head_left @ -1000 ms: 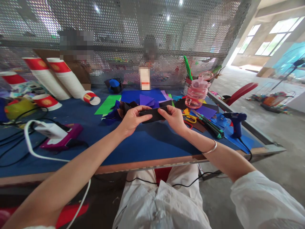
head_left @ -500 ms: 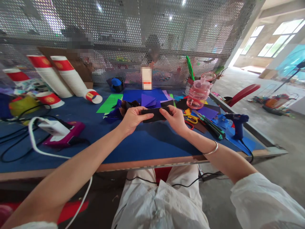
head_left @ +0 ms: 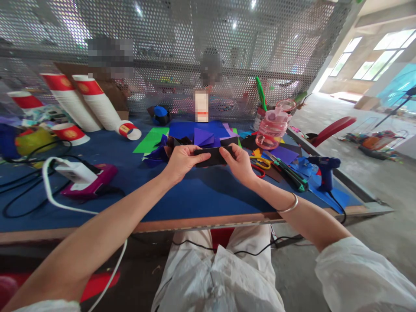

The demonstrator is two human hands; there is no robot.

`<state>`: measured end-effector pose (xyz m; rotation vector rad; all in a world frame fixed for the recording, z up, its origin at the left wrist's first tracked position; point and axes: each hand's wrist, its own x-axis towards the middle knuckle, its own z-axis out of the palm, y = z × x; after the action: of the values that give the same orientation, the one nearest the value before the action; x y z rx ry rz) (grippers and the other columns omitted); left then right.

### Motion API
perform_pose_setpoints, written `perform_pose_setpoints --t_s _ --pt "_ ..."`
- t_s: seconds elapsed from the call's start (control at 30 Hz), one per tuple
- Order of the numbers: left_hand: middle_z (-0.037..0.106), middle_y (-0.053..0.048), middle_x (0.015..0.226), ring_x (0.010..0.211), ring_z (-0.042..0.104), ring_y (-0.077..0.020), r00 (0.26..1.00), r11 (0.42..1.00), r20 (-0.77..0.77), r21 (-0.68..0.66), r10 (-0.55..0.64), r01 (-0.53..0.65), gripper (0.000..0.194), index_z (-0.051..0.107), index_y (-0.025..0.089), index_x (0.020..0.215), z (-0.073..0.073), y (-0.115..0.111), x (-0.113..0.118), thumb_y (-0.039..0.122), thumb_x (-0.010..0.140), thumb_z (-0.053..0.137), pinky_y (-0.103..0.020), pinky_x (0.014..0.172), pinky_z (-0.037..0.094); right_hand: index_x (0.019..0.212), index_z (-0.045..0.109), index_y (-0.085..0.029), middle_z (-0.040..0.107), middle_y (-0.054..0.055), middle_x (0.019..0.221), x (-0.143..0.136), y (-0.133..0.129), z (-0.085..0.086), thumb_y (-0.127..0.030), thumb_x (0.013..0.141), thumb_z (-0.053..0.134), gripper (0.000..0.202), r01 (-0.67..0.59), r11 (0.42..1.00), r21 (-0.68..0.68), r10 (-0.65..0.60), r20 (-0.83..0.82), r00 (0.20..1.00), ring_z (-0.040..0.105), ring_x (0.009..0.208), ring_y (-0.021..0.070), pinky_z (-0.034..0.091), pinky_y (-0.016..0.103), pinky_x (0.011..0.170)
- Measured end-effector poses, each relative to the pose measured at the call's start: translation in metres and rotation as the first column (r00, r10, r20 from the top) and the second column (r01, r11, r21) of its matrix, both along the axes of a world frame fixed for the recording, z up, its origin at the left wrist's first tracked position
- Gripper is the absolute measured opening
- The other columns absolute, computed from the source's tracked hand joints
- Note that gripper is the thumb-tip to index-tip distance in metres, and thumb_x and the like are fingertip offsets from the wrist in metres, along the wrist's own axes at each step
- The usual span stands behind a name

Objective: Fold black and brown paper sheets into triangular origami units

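Note:
A small black strip of paper (head_left: 211, 157) is stretched between my two hands, just above the blue tabletop (head_left: 208, 195). My left hand (head_left: 180, 163) pinches its left end, thumb on the near face. At the right end, my right hand (head_left: 239, 164) grips it the same way; fingers behind the strip are partly hidden. Beyond the hands lie purple paper pieces (head_left: 203, 137), a blue sheet (head_left: 182, 129) and a green sheet (head_left: 150, 140). Yellow-and-red-handled scissors (head_left: 261, 163) rest close to my right hand, beside a green-and-black utility knife (head_left: 290, 174).
Farther right are a blue glue gun (head_left: 326, 169) and a pink water bottle (head_left: 272, 128). Stacked paper cups (head_left: 89, 102) lean at the back left, with a purple power strip (head_left: 105, 177) and cables nearer. A perforated metal panel (head_left: 169, 39) stands behind.
My view has shifted very slightly, so everything sits a little differently in the frame. Both hands keep their pinch on the black paper, almost unmoved.

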<state>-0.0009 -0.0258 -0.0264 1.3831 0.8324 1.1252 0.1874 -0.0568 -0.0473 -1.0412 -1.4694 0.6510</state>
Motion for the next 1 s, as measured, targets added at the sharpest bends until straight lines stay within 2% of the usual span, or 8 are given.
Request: perform_pose_setpoints --t_s 0.33,0.5,0.6,0.7,0.87,1.0 --pt "0.072 0.001 0.064 0.058 0.067 -0.0148 0.998 0.999 -0.033 -0.003 -0.049 0.048 0.037 0.07 0.018 0.07 -0.001 0.001 -0.001 0.042 0.055 0.094 -0.027 0.061 0.054 0.074 0.046 -0.025 0.049 -0.004 0.058 0.0 0.0 0.0 -0.058 0.091 0.059 0.039 0.022 1.0 0.018 -0.023 0.056 0.998 0.049 0.053 0.0134 0.035 0.028 0.051" --pt "0.071 0.0 0.063 0.055 0.065 -0.0138 0.971 0.978 -0.117 -0.061 -0.207 0.201 0.033 0.068 0.018 0.064 0.004 -0.001 -0.003 0.036 0.054 0.094 -0.025 0.054 0.053 0.073 0.045 -0.024 0.047 -0.004 0.061 0.0 -0.005 0.005 -0.05 0.092 0.057 0.034 0.058 0.992 0.116 -0.083 0.223 0.971 0.043 0.059 0.0132 0.033 0.027 0.056" --pt "0.075 -0.002 0.07 0.06 0.07 -0.018 0.927 0.947 -0.197 -0.099 -0.32 0.306 0.029 0.076 0.019 0.072 0.005 -0.003 -0.003 0.032 0.053 0.094 -0.029 0.058 0.058 0.074 0.047 -0.024 0.05 -0.003 0.062 -0.001 -0.008 0.006 -0.047 0.091 0.057 0.03 0.021 0.989 0.147 -0.07 0.33 0.941 0.042 0.06 0.0128 0.032 0.027 0.057" --pt "0.077 -0.004 0.071 0.062 0.072 -0.0213 0.885 0.924 -0.266 -0.114 -0.383 0.366 0.027 0.08 0.021 0.077 0.001 -0.003 -0.003 0.032 0.056 0.093 -0.031 0.059 0.059 0.075 0.048 -0.024 0.053 -0.003 0.064 -0.001 -0.008 0.004 -0.044 0.09 0.058 0.027 -0.013 0.99 0.143 -0.043 0.383 0.923 0.043 0.059 0.0123 0.033 0.026 0.058" --pt "0.077 -0.006 0.069 0.06 0.071 -0.0218 0.855 0.912 -0.32 -0.099 -0.409 0.399 0.022 0.08 0.022 0.074 -0.005 -0.003 -0.003 0.038 0.063 0.089 -0.032 0.058 0.059 0.076 0.048 -0.024 0.055 -0.003 0.065 -0.001 -0.007 0.002 -0.042 0.091 0.057 0.025 -0.029 0.989 0.143 -0.033 0.415 0.909 0.043 0.057 0.0121 0.033 0.026 0.059" --pt "0.075 -0.006 0.067 0.059 0.07 -0.022 0.858 0.916 -0.329 -0.07 -0.395 0.395 0.022 0.079 0.021 0.072 -0.006 -0.003 -0.002 0.038 0.063 0.089 -0.032 0.057 0.057 0.077 0.049 -0.024 0.053 -0.004 0.064 -0.001 -0.007 0.003 -0.04 0.091 0.059 0.024 -0.02 0.989 0.148 -0.044 0.412 0.91 0.042 0.056 0.0118 0.033 0.026 0.059"
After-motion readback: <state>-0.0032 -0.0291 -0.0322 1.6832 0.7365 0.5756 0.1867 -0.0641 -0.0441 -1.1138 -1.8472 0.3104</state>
